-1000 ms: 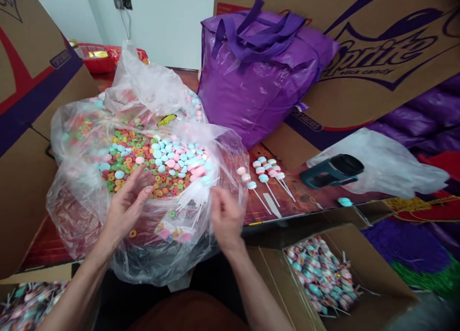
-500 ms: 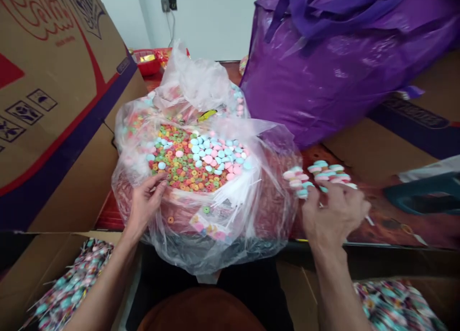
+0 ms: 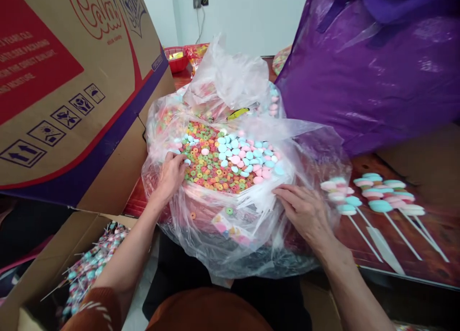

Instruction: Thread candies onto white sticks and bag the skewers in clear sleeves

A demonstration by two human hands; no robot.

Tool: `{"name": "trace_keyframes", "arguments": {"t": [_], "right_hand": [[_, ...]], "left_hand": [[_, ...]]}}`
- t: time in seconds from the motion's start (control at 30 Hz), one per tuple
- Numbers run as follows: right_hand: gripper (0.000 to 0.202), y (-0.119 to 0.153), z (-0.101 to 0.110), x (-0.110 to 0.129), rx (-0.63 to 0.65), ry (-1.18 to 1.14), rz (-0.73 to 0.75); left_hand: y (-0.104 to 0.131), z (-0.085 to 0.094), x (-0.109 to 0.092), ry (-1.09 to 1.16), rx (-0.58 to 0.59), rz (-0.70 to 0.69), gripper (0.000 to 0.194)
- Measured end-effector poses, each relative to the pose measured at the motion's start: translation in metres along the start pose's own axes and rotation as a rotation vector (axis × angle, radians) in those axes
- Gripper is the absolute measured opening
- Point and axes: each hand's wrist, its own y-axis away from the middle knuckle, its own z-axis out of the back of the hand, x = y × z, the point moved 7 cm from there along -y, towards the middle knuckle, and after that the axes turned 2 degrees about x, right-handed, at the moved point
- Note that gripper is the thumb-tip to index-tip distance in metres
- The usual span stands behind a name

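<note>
An open clear plastic bag (image 3: 309, 254) lies in front of me, holding small colourful ring candies (image 3: 212, 170) and a heap of pink and light blue candies (image 3: 247, 154). My left hand (image 3: 171, 174) is at the left side of the rings, thumb and fingers closed about a light blue candy (image 3: 187, 162). White sticks (image 3: 260, 199) lie in a bundle at the bag's front right. The fingertips of my right hand (image 3: 305, 211) pinch at the bundle's right end. Right of the bag, several finished candy sticks (image 3: 381, 206) rest on the table.
A large printed carton (image 3: 108, 130) stands at the left and a purple bag (image 3: 366, 77) at the back right. Below left, an open box holds many candy sticks (image 3: 97, 254). A red basket (image 3: 178, 62) sits by the wall. A flat white strip (image 3: 384, 249) lies among the stick ends.
My right hand has left the candy sticks on the right and moved left to the white sticks. My left hand has come up to the light blue candy. The view has shifted right-to-left.
</note>
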Motion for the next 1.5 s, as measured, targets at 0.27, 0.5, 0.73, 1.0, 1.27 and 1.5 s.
{"name": "trace_keyframes", "arguments": {"t": [0.27,0.5,0.73,1.0,1.27,1.5], "right_hand": [[0.027,-0.012,0.046,0.022,0.0,0.0,-0.095],[0.028,-0.012,0.067,0.048,0.094,-0.134,0.047],[0.035,-0.011,0.037,0.067,0.522,0.087,-0.04],[0.023,-0.022,0.008,0.09,0.826,0.107,-0.357],[0.024,-0.007,0.003,0.093,0.796,-0.091,-0.49],[0.023,-0.009,0.005,0.097,0.653,-0.218,-0.489]], "left_hand": [[0.018,0.003,-0.01,0.098,-0.087,-0.065,0.02],[-0.01,-0.014,-0.041,0.074,0.003,-0.187,0.041],[-0.038,-0.039,-0.054,0.014,0.083,-0.164,0.027],[-0.02,-0.03,-0.053,0.036,0.038,-0.301,0.032],[-0.008,-0.026,-0.045,0.076,0.193,-0.318,0.033],[-0.022,-0.021,-0.042,0.078,0.253,-0.11,0.031]]}}
